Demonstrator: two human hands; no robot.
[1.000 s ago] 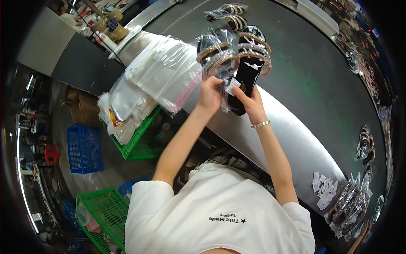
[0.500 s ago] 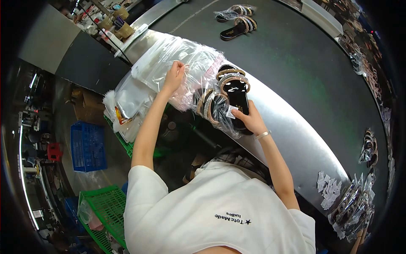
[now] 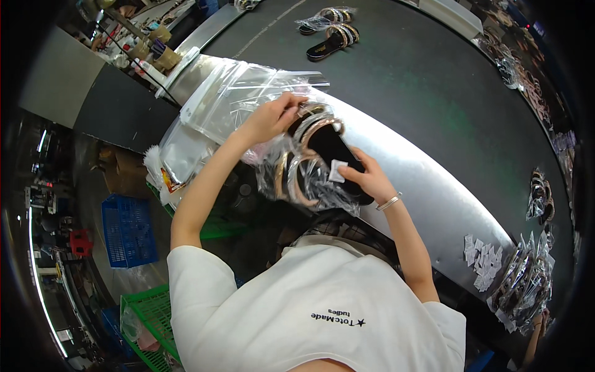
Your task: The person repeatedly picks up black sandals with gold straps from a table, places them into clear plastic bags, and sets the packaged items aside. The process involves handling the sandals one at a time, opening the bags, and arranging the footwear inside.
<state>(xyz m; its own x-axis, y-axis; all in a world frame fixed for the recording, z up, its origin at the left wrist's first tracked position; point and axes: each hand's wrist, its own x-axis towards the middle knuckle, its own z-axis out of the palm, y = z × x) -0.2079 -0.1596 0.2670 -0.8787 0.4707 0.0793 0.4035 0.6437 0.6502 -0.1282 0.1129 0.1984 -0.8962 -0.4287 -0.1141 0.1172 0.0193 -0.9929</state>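
My right hand (image 3: 370, 178) grips a pair of black slide sandals near their heels. The upper sandal (image 3: 331, 146) has glittery silver and gold straps and no wrap over its sole that I can make out. Beside it, nearer my body, the other sandal (image 3: 299, 180) is covered in crumpled clear plastic. My right thumb presses a small white paper packet (image 3: 337, 171) against the sandals. At the upper sandal's toe my left hand (image 3: 271, 119) is closed in a pinch, apparently on clear plastic film; blur partly hides its fingertips.
Stacked clear plastic bags (image 3: 214, 105) lie on the metal ledge (image 3: 403, 161) beside my left hand. Across the dark belt (image 3: 396, 74) is another sandal pair (image 3: 333, 43). Small white packets (image 3: 483, 261) and bagged sandals (image 3: 524, 276) sit at the right. Blue (image 3: 129, 229) and green crates (image 3: 149, 316) stand left.
My left hand has come right and down from above the bags to the sandal's toe. The sandals have tilted and shifted slightly left; my right hand still grips them.
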